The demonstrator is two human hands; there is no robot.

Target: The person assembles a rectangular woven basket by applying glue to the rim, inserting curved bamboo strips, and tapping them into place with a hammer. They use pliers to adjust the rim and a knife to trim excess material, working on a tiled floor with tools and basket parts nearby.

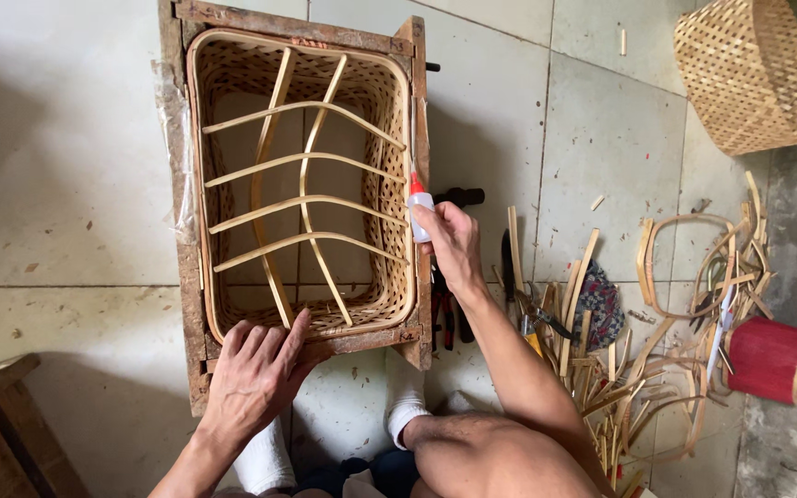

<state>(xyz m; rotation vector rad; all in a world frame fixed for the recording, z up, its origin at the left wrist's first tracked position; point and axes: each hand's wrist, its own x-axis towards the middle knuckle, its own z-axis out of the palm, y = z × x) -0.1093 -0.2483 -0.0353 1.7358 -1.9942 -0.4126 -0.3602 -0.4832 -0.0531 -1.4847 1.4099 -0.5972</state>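
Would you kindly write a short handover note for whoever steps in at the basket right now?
Left hand: flat on the near rim of the woven bamboo basket, steadying it inside the wooden frame.
Right hand: gripping a small glue bottle, red nozzle at the basket's right rim.
Done: bent bamboo ribs sit crossed over the basket.
Left: whether glue is already applied cannot be seen. Spare bamboo strips and pliers lie to the right.

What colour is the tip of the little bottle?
Red, on a white glue bottle held in the right hand; the head view shows it.
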